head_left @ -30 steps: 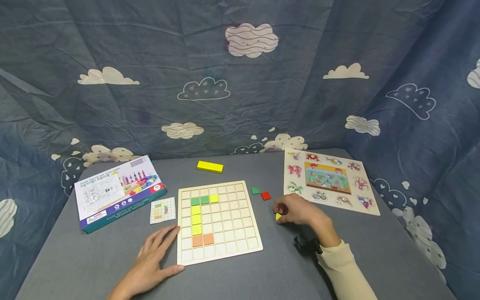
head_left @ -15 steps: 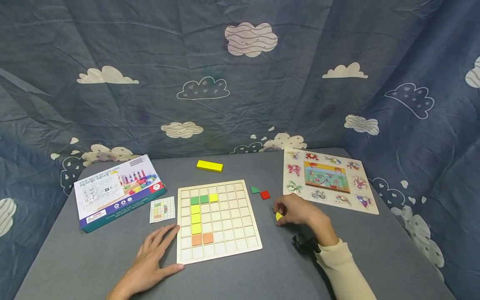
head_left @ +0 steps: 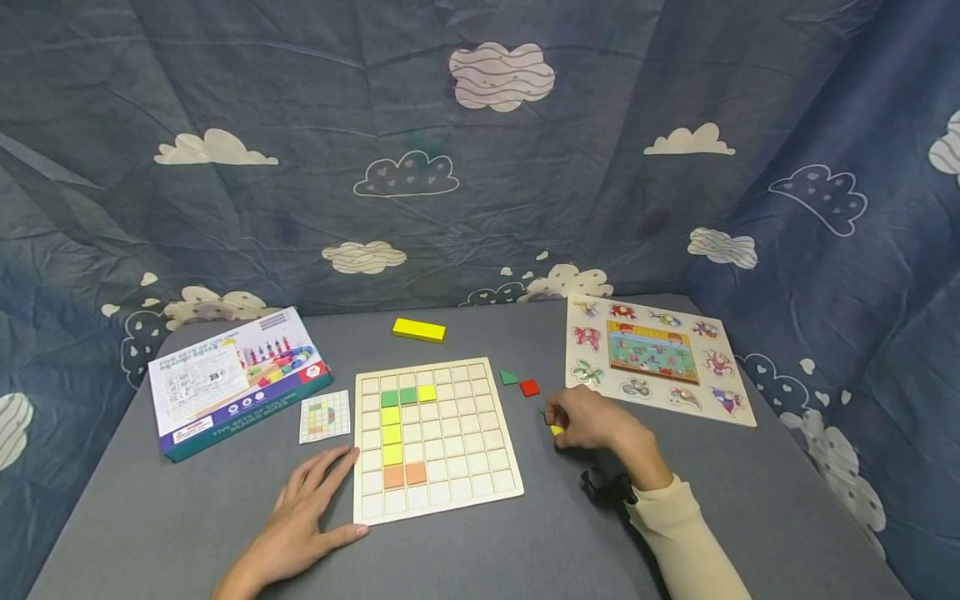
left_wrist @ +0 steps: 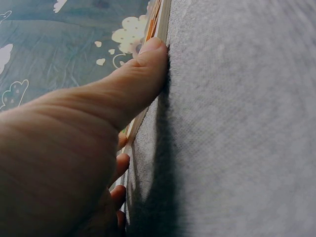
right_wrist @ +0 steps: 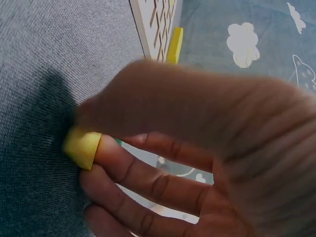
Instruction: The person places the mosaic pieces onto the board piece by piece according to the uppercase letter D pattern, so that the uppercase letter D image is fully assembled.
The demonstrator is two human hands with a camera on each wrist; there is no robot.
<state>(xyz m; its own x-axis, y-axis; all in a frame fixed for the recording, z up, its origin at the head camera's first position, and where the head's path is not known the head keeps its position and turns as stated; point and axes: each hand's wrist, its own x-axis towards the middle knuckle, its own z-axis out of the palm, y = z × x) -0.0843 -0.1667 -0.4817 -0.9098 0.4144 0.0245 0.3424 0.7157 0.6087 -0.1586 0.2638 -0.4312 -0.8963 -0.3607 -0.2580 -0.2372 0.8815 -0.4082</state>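
Observation:
My left hand [head_left: 300, 517] rests on the table with fingers spread, fingertips and thumb touching the left edge and near corner of a wooden grid board [head_left: 468, 429]. Green, yellow and orange square tiles sit in some of its cells. To the right of the board, my right hand [head_left: 600, 423] pinches a small yellow piece [right_wrist: 83, 147] between thumb and fingers, low over the table. Its full outline is partly hidden by the fingers. A bit of green [right_wrist: 118, 141] shows behind those fingers. A green quarter-round piece [head_left: 509, 378] and a red square tile [head_left: 529, 387] lie between board and hand.
A small card with a coloured grid pattern [head_left: 325, 417] lies left of the board. Farther left is a printed toy box [head_left: 240, 379]. A yellow bar [head_left: 418, 331] lies behind the board. An animal puzzle board [head_left: 660, 354] occupies the back right.
My right hand stays in nearly the same place, with the yellow piece turning slightly in its fingers. My left hand and the tiles on the board keep their places.

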